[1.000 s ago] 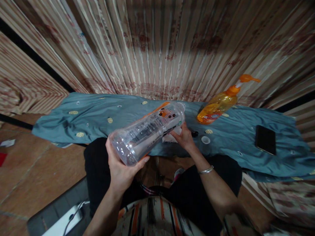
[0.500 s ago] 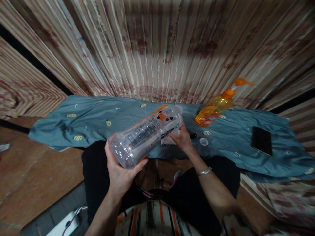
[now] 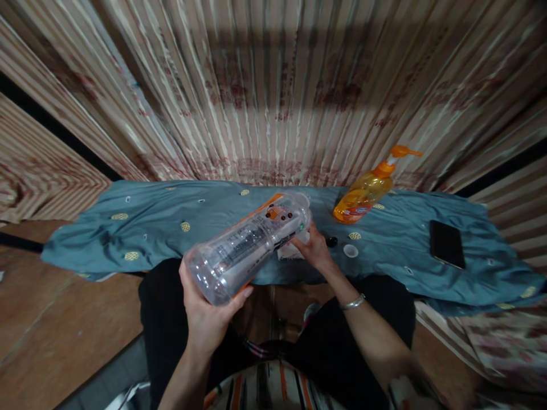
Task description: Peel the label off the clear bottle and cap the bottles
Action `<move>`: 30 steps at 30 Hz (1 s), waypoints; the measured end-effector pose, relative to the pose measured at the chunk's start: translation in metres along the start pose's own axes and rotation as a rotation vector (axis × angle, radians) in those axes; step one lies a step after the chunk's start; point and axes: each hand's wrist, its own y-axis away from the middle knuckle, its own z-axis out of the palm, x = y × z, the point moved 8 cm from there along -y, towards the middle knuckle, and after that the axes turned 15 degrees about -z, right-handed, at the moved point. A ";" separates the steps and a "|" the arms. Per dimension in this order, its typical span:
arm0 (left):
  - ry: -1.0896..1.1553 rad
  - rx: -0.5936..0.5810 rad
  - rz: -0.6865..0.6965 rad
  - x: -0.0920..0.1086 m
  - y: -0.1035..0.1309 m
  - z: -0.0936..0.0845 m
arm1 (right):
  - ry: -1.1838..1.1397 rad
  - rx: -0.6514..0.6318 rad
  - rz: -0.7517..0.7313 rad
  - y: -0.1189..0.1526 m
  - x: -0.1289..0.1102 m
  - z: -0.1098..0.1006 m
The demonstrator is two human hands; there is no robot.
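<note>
A large clear plastic bottle [image 3: 239, 250] with an orange and grey printed label lies tilted across both hands. Its base rests in my left hand [image 3: 207, 316], whose fingers curl around the lower end, thumb along the near side. My right hand [image 3: 315, 247] grips the shoulder end near the neck, its fingers partly hidden by the bottle. Beneath the bottle, by the right hand, a whitish piece of paper or tissue [image 3: 290, 252] shows on the cloth. A small round black object [image 3: 331, 241] and a white cap [image 3: 351, 251] lie just right of that hand.
A pump bottle of orange liquid [image 3: 361, 196] stands on the patterned teal cloth [image 3: 158, 219], right of centre. Farther right lies a black phone [image 3: 447, 244]. Striped curtains [image 3: 265, 91] hang behind, and dark poles [image 3: 60, 125] slant at both sides.
The head view has tilted slightly up, so the cloth and things sit a little lower and more to the left. Both hands keep their hold on the bottle, with little visible movement.
</note>
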 end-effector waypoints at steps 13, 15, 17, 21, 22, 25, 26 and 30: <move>0.005 -0.023 -0.024 -0.002 -0.007 -0.002 | 0.044 -0.024 -0.014 -0.001 -0.002 -0.002; 0.012 -0.031 -0.048 -0.005 -0.008 -0.002 | 0.054 -0.023 -0.008 -0.001 -0.002 -0.002; 0.025 -0.044 -0.070 -0.008 -0.009 -0.002 | 0.051 -0.031 -0.003 -0.001 -0.003 -0.001; 0.030 -0.047 -0.050 -0.006 -0.009 -0.002 | 0.057 -0.034 0.000 -0.001 -0.002 -0.001; 0.033 -0.046 -0.039 -0.005 -0.009 -0.002 | 0.064 -0.032 0.003 0.000 -0.002 -0.002; 0.060 -0.054 -0.028 -0.003 -0.009 -0.001 | 0.075 -0.030 0.010 0.001 0.001 -0.001; 0.068 -0.059 -0.030 -0.004 -0.009 0.000 | 0.077 -0.030 0.010 0.002 0.002 0.000; 0.079 -0.064 -0.036 -0.004 -0.008 0.001 | 0.087 -0.019 0.003 0.003 0.004 0.000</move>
